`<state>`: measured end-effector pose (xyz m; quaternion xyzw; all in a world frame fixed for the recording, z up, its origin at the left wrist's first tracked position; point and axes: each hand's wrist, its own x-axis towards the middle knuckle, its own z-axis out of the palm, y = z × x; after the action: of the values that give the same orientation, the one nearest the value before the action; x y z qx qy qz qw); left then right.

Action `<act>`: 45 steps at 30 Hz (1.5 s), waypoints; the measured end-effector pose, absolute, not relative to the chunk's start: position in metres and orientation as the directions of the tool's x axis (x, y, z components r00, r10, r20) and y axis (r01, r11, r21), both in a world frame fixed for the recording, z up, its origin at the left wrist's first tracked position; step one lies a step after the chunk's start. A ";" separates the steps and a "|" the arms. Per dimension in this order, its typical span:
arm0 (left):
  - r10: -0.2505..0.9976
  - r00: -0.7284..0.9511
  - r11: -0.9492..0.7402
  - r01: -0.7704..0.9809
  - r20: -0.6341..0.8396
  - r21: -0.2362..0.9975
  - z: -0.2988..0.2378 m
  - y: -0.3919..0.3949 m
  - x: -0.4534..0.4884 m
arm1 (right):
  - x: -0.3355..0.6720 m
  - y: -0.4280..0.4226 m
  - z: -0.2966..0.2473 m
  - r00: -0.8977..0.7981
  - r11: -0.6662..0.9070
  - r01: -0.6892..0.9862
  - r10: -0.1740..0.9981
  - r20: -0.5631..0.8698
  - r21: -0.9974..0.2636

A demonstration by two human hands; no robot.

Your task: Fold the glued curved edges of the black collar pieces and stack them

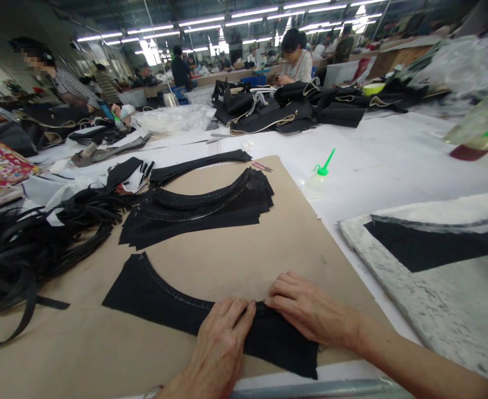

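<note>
A curved black fabric piece lies flat on the brown board, with pale marks along its inward-curving edge. My left hand rests on the middle of it, fingers bent and thumb and fingertips pinching at the curved edge. Just to the right, my right hand grips the same edge with its fingers drawn together; its fingertips are partly hidden. Beyond them sits a stack of similar black pieces with a curved strip on top. Farther back lies a pile of narrower curved black pieces.
Black strips lie tangled at the left. Small thread snips rest near the board's far edge. A green-tipped bottle stands on the white table. At right, a stone slab bears another black piece. People work in the background.
</note>
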<state>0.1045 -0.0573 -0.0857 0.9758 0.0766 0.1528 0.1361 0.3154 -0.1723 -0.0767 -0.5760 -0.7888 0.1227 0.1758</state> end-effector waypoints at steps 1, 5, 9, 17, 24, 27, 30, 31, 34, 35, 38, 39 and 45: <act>0.184 0.945 -0.951 0.100 0.271 0.294 -0.086 -0.057 0.105 | 0.315 -0.173 -0.077 -0.277 0.309 0.864 0.951 0.138 -0.398; 0.159 0.958 -0.951 0.083 0.240 0.296 -0.086 -0.057 0.106 | 0.316 -0.174 -0.078 -0.279 0.318 0.855 0.948 0.153 -0.411; 0.156 0.964 -0.958 0.096 0.213 0.270 -0.085 -0.059 0.110 | 0.319 -0.176 -0.076 -0.266 0.314 0.857 0.949 0.171 -0.409; 0.197 0.959 -0.952 0.137 0.202 0.274 -0.085 -0.061 0.115 | 0.325 -0.180 -0.073 -0.280 0.311 0.884 0.950 0.136 -0.349; 0.211 0.957 -0.882 0.099 0.198 0.461 -0.091 -0.059 0.121 | 0.326 -0.182 -0.071 -0.308 0.341 0.889 0.939 0.153 -0.305; 0.192 0.964 -0.890 0.092 0.184 0.446 -0.089 -0.060 0.125 | 0.326 -0.182 -0.071 -0.303 0.340 0.894 0.938 0.166 -0.292; 0.126 0.971 -0.936 0.048 0.205 0.349 -0.088 -0.061 0.126 | 0.328 -0.182 -0.072 -0.299 0.338 0.900 0.938 0.175 -0.274; 0.095 0.971 -0.952 0.025 0.220 0.304 -0.089 -0.062 0.126 | 0.328 -0.183 -0.072 -0.297 0.336 0.904 0.939 0.176 -0.265; 0.030 0.961 -0.984 -0.020 0.274 0.178 -0.091 -0.063 0.124 | 0.332 -0.184 -0.072 -0.292 0.328 0.914 0.940 0.177 -0.239; 0.017 0.959 -0.988 -0.028 0.283 0.153 -0.092 -0.063 0.124 | 0.333 -0.184 -0.071 -0.289 0.325 0.915 0.941 0.175 -0.237; 0.009 0.960 -0.989 -0.032 0.280 0.142 -0.092 -0.063 0.124 | 0.335 -0.186 -0.069 -0.269 0.306 0.918 0.948 0.173 -0.253; 0.014 0.962 -0.987 -0.029 0.273 0.155 -0.091 -0.062 0.125 | 0.336 -0.187 -0.068 -0.257 0.295 0.919 0.951 0.172 -0.261; 0.082 0.971 -0.959 0.016 0.223 0.283 -0.086 -0.062 0.129 | 0.337 -0.188 -0.066 -0.237 0.278 0.924 0.955 0.177 -0.261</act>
<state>0.1293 -0.0624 -0.0860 0.9828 0.0249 0.1173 0.1408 0.3373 -0.1880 -0.0657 -0.5988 -0.7848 0.0508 0.1516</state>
